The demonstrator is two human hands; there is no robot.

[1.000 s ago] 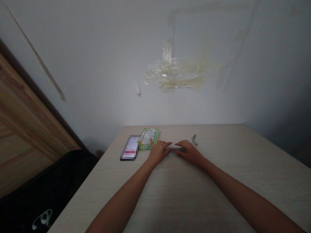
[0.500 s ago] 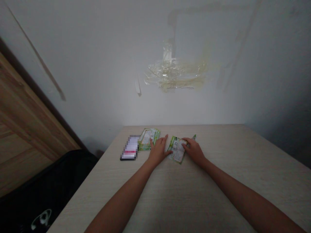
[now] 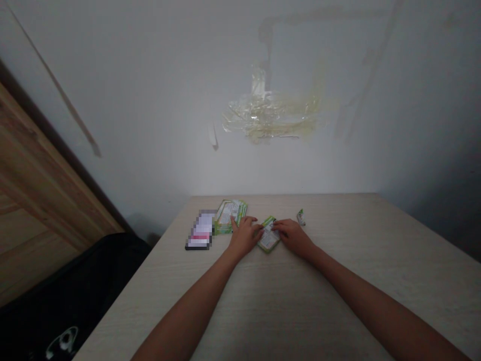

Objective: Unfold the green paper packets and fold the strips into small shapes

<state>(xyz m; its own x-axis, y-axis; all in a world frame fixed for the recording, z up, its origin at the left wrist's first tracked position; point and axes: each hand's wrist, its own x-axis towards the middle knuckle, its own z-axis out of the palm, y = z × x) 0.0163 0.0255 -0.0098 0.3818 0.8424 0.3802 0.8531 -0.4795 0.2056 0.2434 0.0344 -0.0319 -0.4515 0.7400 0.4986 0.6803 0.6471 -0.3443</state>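
A green and white printed packet (image 3: 269,239) lies on the table between my two hands, set at a slant and looking folded small. My left hand (image 3: 245,239) pinches its left edge, with the little finger stuck out toward a pile of similar green packets (image 3: 226,214). At the upper right edge, the curled fingers of my right hand (image 3: 296,237) grip the same packet. Beyond the right hand lies a small torn green and white strip (image 3: 301,217).
A phone (image 3: 201,230) with a blurred screen lies left of the pile. The pale wooden table (image 3: 338,286) meets a wall (image 3: 169,100) with peeling clear tape (image 3: 270,115). A black bag-like item (image 3: 75,291) and wooden panel (image 3: 33,165) stand at the left.
The packet now looks smaller and turned. My left fingers have closed in onto its edge, and my right hand has shifted slightly left and down, uncovering more of the torn strip.
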